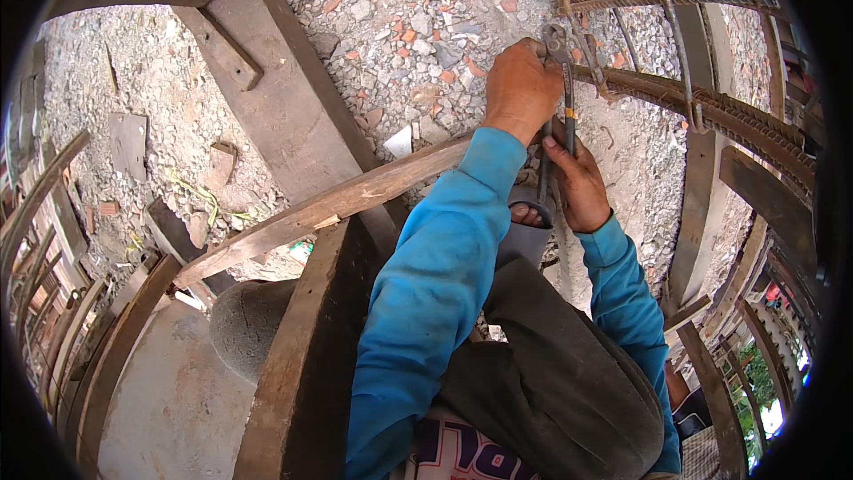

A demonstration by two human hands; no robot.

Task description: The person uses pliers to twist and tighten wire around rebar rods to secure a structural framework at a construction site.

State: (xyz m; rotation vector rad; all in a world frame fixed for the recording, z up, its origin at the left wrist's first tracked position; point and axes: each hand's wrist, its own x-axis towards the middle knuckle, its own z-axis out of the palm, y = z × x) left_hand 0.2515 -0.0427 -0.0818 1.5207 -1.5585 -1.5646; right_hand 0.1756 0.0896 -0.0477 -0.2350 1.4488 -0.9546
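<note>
**Pincers at the rebar cage, both hands engaged**

Head view, upper centre-right: left hand (pixel 520 89) is curled closed near the head of a pair of long-handled pincers (pixel 562 89), at the point where the tool meets the rebar cage (pixel 711 111). Whether its fingers hold tie wire cannot be told. Right hand (pixel 579 187) sits lower, fingers clamped around the pincer handles, thumb across the shaft. Pincer head lies against a ribbed longitudinal bar, just beside a stirrup loop. Both forearms are in blue sleeves (pixel 435 284) and rise from the lower edge.

Cage runs from upper centre to the right rim, several ribbed bars held by bent stirrups. A curved wooden plank (pixel 320 209) passes under the left forearm. Dark timber beam (pixel 306 98) crosses diagonally above it. Ground beneath is grey gravel (pixel 391 27) with brick fragments.
</note>
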